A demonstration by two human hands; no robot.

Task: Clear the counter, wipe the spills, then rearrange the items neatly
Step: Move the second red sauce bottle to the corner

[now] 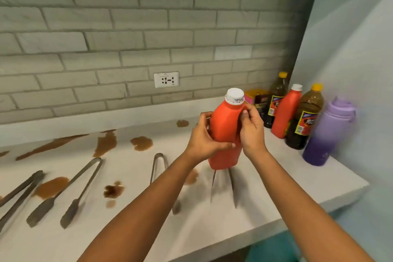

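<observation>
Both my hands hold a red bottle upright above the spill-marked counter.

The white counter (276, 202) runs along a grey brick wall (127, 27) and carries brown spills (141, 143) and several metal tongs (70, 193). At its right end, against the side wall, stand a purple flask (327, 132), two dark bottles with yellow caps (306, 117) and a second red bottle (285, 112). The red bottle (225, 125) I grasp has a white cap and hangs just over one pair of tongs. My left hand (204, 138) wraps its side; my right hand (252, 130) grips near the handle. A white socket (166, 79) sits in the wall.
</observation>
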